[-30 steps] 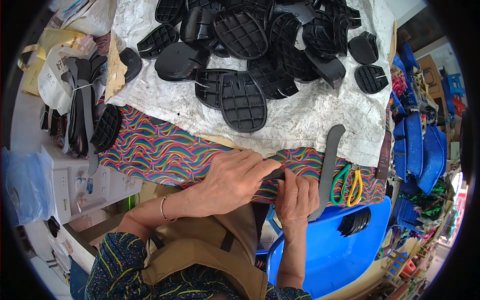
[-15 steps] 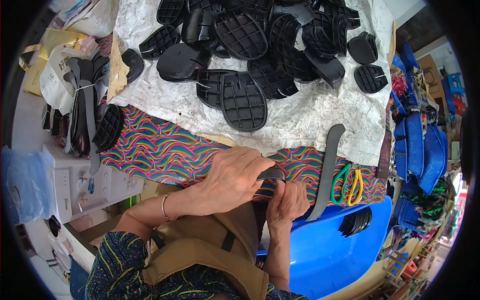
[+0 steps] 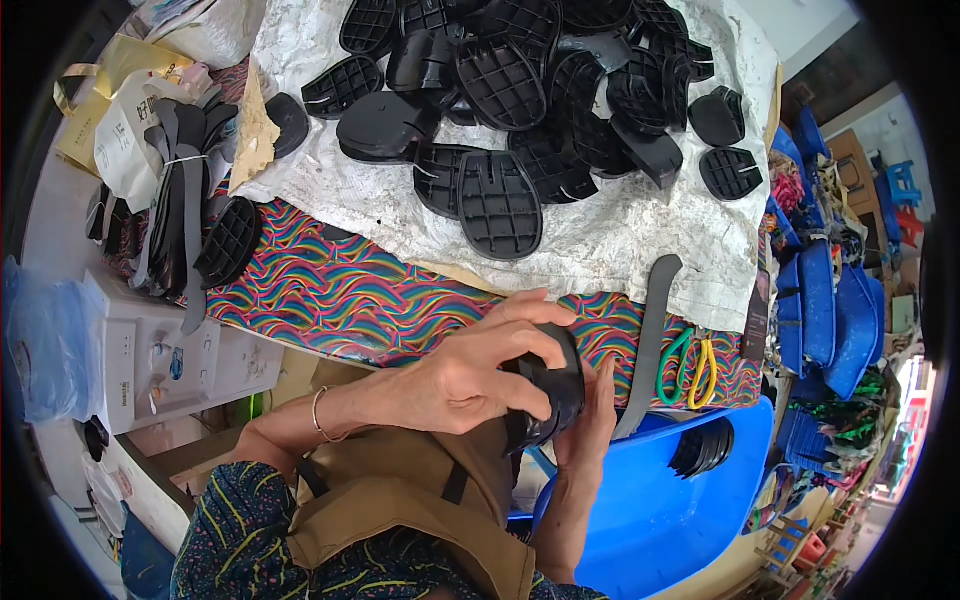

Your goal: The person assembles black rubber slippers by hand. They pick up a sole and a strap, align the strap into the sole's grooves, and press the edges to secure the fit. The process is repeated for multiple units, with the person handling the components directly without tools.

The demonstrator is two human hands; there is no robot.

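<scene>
My left hand (image 3: 470, 372) wraps over a black rubber shoe-sole piece (image 3: 552, 392) and presses it from above. Under and behind that piece sits my right hand (image 3: 594, 420), fingers up against its right side, so both hands grip it. They hover just in front of the near edge of a table covered in a rainbow wave-patterned cloth (image 3: 330, 290). A heap of black sole pieces (image 3: 520, 110) lies farther back on a white woven sheet (image 3: 620, 240).
A long grey strip (image 3: 650, 340) and green and yellow scissors (image 3: 685, 365) lie at the table's right end. A blue plastic chair (image 3: 660, 500) holding black straps stands below. Black straps (image 3: 180, 210) pile at the left, above a white appliance (image 3: 150, 350).
The sole piece has come up out of the hands' cover and shows more. My right hand dropped lower and turned behind it; the left hand stays on top.
</scene>
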